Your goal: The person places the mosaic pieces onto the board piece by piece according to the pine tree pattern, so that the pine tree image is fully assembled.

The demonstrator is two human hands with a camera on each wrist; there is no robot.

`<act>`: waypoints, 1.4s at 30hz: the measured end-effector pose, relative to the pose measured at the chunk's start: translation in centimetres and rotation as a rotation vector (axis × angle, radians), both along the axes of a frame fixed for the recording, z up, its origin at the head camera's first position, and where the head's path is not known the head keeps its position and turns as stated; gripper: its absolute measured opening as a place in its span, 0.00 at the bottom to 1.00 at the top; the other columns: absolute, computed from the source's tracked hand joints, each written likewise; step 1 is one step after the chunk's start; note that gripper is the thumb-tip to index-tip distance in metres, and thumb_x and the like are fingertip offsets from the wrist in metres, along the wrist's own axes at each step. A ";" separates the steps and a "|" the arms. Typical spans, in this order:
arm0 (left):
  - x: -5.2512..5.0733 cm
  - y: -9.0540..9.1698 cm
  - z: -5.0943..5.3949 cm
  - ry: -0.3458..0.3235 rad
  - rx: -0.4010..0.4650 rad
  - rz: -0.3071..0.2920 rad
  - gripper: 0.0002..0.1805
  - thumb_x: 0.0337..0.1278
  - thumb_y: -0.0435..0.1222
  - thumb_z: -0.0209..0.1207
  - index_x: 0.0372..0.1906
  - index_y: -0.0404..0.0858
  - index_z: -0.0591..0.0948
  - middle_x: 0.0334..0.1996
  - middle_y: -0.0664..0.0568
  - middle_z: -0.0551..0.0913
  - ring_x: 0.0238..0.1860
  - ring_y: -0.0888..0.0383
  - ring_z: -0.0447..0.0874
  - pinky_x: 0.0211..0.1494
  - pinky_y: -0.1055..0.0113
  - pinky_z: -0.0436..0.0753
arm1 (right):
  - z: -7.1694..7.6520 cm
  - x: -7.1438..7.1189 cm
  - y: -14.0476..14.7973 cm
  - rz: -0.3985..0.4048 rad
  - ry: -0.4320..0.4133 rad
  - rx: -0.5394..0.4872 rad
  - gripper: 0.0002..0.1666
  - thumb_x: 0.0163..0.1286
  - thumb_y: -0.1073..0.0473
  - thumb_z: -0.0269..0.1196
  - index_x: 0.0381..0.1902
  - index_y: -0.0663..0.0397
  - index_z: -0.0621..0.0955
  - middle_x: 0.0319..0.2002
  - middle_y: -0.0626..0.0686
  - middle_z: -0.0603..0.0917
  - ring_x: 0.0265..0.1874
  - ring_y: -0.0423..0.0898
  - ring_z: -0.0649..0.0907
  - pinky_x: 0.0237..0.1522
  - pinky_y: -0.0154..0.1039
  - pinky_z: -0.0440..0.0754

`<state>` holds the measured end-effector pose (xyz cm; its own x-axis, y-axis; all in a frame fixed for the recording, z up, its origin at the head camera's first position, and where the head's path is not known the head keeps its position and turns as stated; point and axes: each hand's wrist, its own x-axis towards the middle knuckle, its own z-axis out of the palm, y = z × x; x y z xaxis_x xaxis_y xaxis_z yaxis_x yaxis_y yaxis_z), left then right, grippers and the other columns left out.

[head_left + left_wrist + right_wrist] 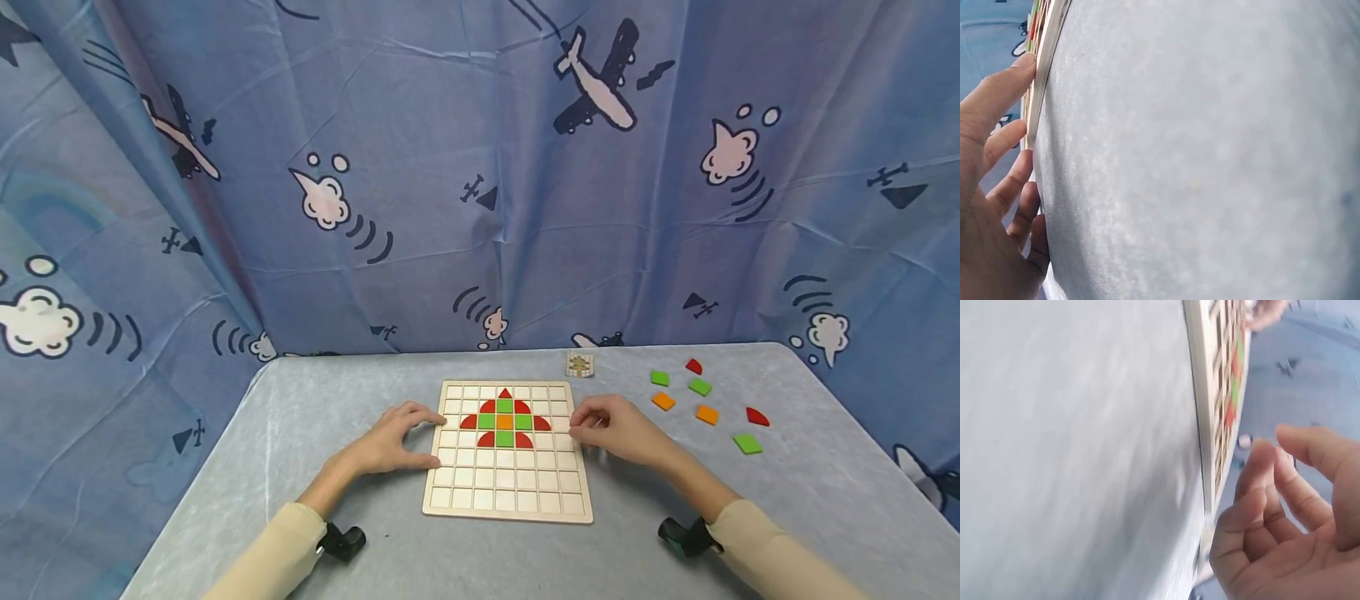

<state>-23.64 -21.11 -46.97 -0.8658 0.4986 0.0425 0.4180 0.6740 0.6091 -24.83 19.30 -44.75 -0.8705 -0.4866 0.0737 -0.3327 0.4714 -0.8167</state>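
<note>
A pale wooden grid board (506,502) lies on the table. Near its upper middle, an orange square (505,422) is bordered by green squares and red quarter-rounds, with a red triangle (505,393) on top. My left hand (384,442) rests at the board's left edge, thumb and fingers spread and touching it. At the right edge is my right hand (621,429), its fingers loosely bent. The right wrist view shows a gap between thumb and fingertips, with nothing held there.
Loose pieces are scattered to the right: green squares (747,443), orange squares (707,414) and red quarter-rounds (757,417). A small patterned card (580,364) lies behind the board. A blue printed curtain (420,192) hangs along the table's back edge.
</note>
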 end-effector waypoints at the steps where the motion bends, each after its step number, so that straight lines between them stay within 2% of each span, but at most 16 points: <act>1: 0.0 0.0 0.0 0.000 0.000 0.001 0.35 0.51 0.51 0.76 0.64 0.45 0.80 0.63 0.49 0.73 0.64 0.45 0.65 0.64 0.41 0.65 | 0.1 0.0 0.7 -0.003 0.003 0.003 0.05 0.68 0.62 0.69 0.38 0.58 0.84 0.30 0.51 0.83 0.27 0.49 0.81 0.27 0.39 0.78; 6: 0.0 0.0 0.0 0.016 -0.006 -0.008 0.35 0.51 0.51 0.76 0.64 0.45 0.80 0.63 0.49 0.73 0.64 0.44 0.66 0.64 0.41 0.65 | 0.3 -0.4 4.3 -0.055 0.011 0.014 0.08 0.69 0.61 0.69 0.42 0.61 0.84 0.34 0.51 0.83 0.31 0.49 0.82 0.32 0.39 0.80; 10: 0.0 0.1 -0.1 0.022 -0.013 -0.013 0.35 0.51 0.51 0.75 0.64 0.46 0.80 0.63 0.49 0.73 0.64 0.44 0.66 0.64 0.41 0.66 | 0.2 -1.0 7.2 -0.099 0.038 0.040 0.10 0.70 0.62 0.68 0.43 0.63 0.84 0.35 0.52 0.83 0.32 0.50 0.81 0.31 0.40 0.80; 19: 0.0 0.2 -0.1 0.016 -0.017 -0.008 0.34 0.51 0.51 0.75 0.64 0.47 0.80 0.64 0.50 0.72 0.63 0.46 0.66 0.64 0.42 0.66 | 0.4 -2.0 12.3 -0.199 -0.006 0.022 0.17 0.72 0.61 0.66 0.52 0.70 0.81 0.42 0.61 0.85 0.34 0.54 0.84 0.34 0.43 0.83; 23: 0.0 0.2 0.0 0.019 -0.012 -0.010 0.34 0.51 0.51 0.75 0.64 0.46 0.80 0.64 0.50 0.73 0.63 0.46 0.66 0.64 0.42 0.66 | 0.1 -2.6 13.3 -0.246 -0.011 0.025 0.22 0.73 0.60 0.66 0.55 0.72 0.79 0.44 0.61 0.85 0.36 0.53 0.84 0.33 0.42 0.83; 31: 0.0 0.2 -0.1 0.018 -0.010 -0.014 0.35 0.52 0.51 0.75 0.64 0.45 0.80 0.64 0.49 0.72 0.63 0.45 0.66 0.64 0.42 0.66 | 0.0 -3.2 14.0 -0.301 0.010 0.075 0.29 0.70 0.53 0.70 0.59 0.70 0.79 0.49 0.64 0.84 0.44 0.54 0.83 0.37 0.38 0.83; 37: 0.1 0.1 0.0 0.013 -0.008 -0.015 0.35 0.52 0.51 0.75 0.65 0.45 0.80 0.64 0.49 0.72 0.63 0.45 0.66 0.63 0.41 0.66 | -0.2 -3.6 13.9 -0.273 -0.009 0.072 0.33 0.69 0.52 0.71 0.62 0.71 0.77 0.55 0.68 0.81 0.50 0.61 0.83 0.41 0.37 0.83; 42: 0.2 0.0 0.2 0.011 -0.001 -0.014 0.34 0.52 0.51 0.75 0.64 0.45 0.80 0.64 0.49 0.72 0.63 0.45 0.66 0.63 0.41 0.66 | -0.3 -4.2 13.7 -0.255 -0.004 0.101 0.35 0.68 0.51 0.71 0.63 0.71 0.77 0.57 0.68 0.80 0.52 0.62 0.82 0.43 0.35 0.81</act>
<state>-23.41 -21.10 -46.78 -0.8585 0.5102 0.0515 0.4336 0.6686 0.6041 -29.06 33.01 -45.01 -0.9661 -0.2561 0.0321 -0.1894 0.6188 -0.7624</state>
